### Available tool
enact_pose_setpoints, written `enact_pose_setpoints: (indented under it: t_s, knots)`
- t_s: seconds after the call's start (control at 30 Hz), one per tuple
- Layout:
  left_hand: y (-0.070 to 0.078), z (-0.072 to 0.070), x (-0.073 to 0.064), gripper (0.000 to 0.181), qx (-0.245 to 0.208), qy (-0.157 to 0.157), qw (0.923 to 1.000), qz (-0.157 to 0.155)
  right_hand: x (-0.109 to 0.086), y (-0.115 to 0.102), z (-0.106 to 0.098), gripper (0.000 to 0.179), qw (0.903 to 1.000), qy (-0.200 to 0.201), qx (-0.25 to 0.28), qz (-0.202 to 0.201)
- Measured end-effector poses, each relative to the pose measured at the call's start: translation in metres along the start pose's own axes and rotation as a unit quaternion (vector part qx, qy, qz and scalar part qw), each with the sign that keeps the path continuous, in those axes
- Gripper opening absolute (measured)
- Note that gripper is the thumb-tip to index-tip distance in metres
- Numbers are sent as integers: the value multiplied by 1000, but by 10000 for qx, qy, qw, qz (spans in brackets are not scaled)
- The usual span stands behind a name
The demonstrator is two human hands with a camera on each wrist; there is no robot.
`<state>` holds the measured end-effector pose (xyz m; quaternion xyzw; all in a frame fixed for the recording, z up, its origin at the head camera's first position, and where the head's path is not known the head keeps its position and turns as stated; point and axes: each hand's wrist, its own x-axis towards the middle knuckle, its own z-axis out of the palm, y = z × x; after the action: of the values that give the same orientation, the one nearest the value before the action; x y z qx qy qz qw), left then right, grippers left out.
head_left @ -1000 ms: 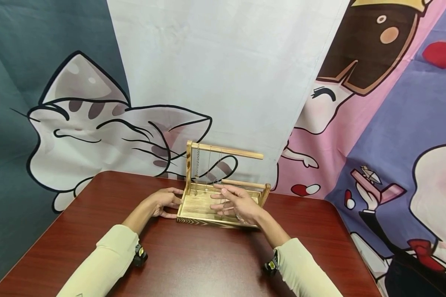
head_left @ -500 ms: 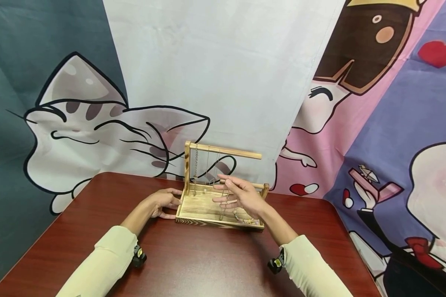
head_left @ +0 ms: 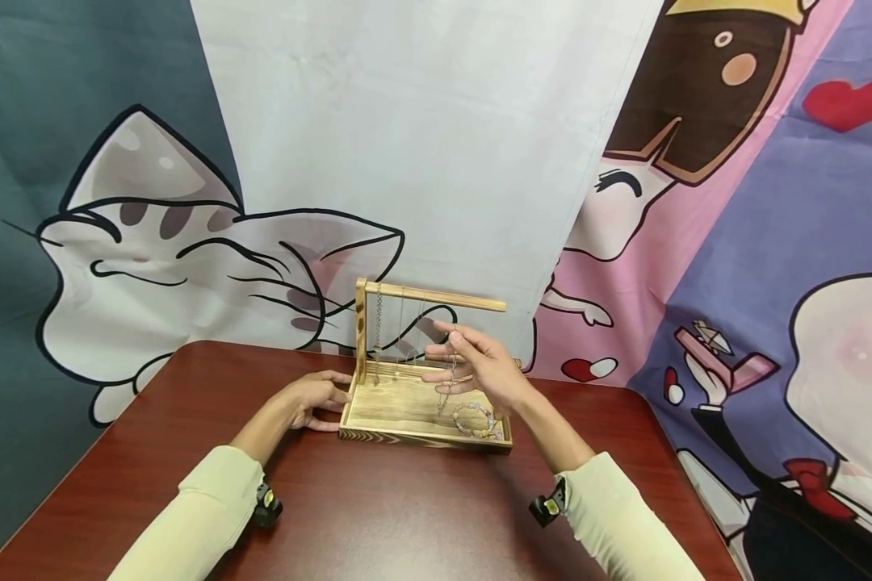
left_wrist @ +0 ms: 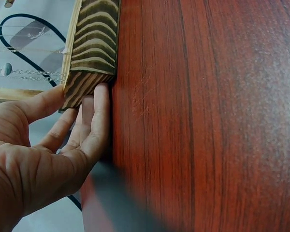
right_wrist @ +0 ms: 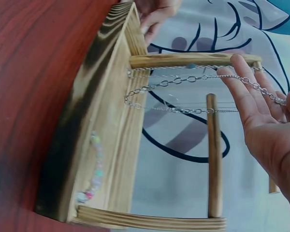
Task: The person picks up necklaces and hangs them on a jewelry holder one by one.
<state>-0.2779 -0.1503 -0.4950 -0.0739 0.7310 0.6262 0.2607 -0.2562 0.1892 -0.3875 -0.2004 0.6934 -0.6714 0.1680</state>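
Note:
A wooden jewelry stand [head_left: 436, 296] with a shallow tray base stands on the table. My left hand [head_left: 316, 401] grips its left end, the thumb at the rim and the fingers against the side wall [left_wrist: 89, 84]. Over the right half of the tray my right hand [head_left: 490, 367] holds a silver chain necklace [right_wrist: 176, 80], which runs across the fingers to the thumb and hangs in a loop. Thin necklaces [head_left: 379, 323] hang from the upper bar near its left post. A pastel beaded bracelet [right_wrist: 98, 169] lies at the tray's right end.
A lower wooden bar [right_wrist: 213, 154] stands at the tray's right side, partly behind my right hand in the head view. The red-brown table [head_left: 400, 508] extends around the stand. A cartoon-printed cloth [head_left: 421, 121] hangs close behind.
My right hand has risen with the chain necklace, whose lower end has lifted off toward the tray's back. The bracelet has come into view. My left hand stays on the stand's end.

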Motion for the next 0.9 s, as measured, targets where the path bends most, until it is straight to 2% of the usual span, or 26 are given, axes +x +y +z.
enact_pose_setpoints:
  t_s: [0.53, 0.9]
  knots:
    - [0, 1, 1, 62, -44, -20, 10000, 26, -3, -38, -10, 52, 9996, 207, -168, -77]
    - [0, 1, -1, 61, 15, -1, 10000, 24, -4, -59, -22, 53, 9977, 563, -226, -314]
